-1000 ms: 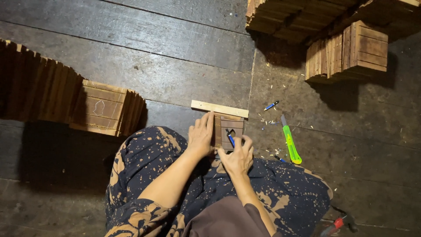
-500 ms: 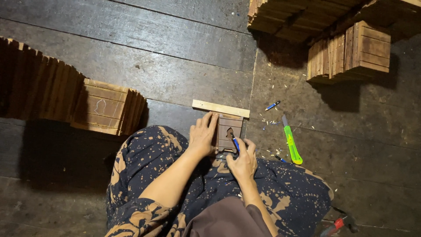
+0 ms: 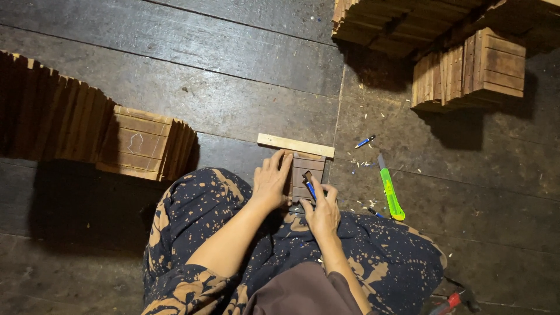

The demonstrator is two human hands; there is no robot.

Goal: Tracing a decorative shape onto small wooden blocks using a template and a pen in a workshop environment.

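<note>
In the head view, a small slatted wooden panel [image 3: 308, 175] is seen lying on the dark plank floor [image 3: 175, 76] just in front of the person's knees, its far edge touching a pale wooden strip [image 3: 296, 145] laid across it. The left hand [image 3: 270, 182] is pressed flat on the panel's left side, fingers together and extended, not closed around anything. The right hand [image 3: 322, 213] is clamped on a blue-handled tool [image 3: 310, 188], probably a small knife or marker, its tip held against the panel's face. The panel is judged to be light, stiff and dry, with thin slats that could split or chip under sideways force; it would best be taken by its 2 long edges or pinned flat from above, as is done here, since a smooth underside may slide on the boards. A green utility knife [image 3: 389, 190] lies just right of the right hand, and a small blue pen [image 3: 365, 141] lies farther off beside the strip, among scattered wood shavings. A row of finished wooden boxes [image 3: 137, 143] stands at the left, and a stack of similar crates [image 3: 469, 70] at the upper right. The panel's near edge and right part are hidden by the hands, the tool's working end cannot be made out, and a red-handled tool [image 3: 452, 302] at the lower right is cut off by the patterned skirt [image 3: 192, 216] and the frame.
</note>
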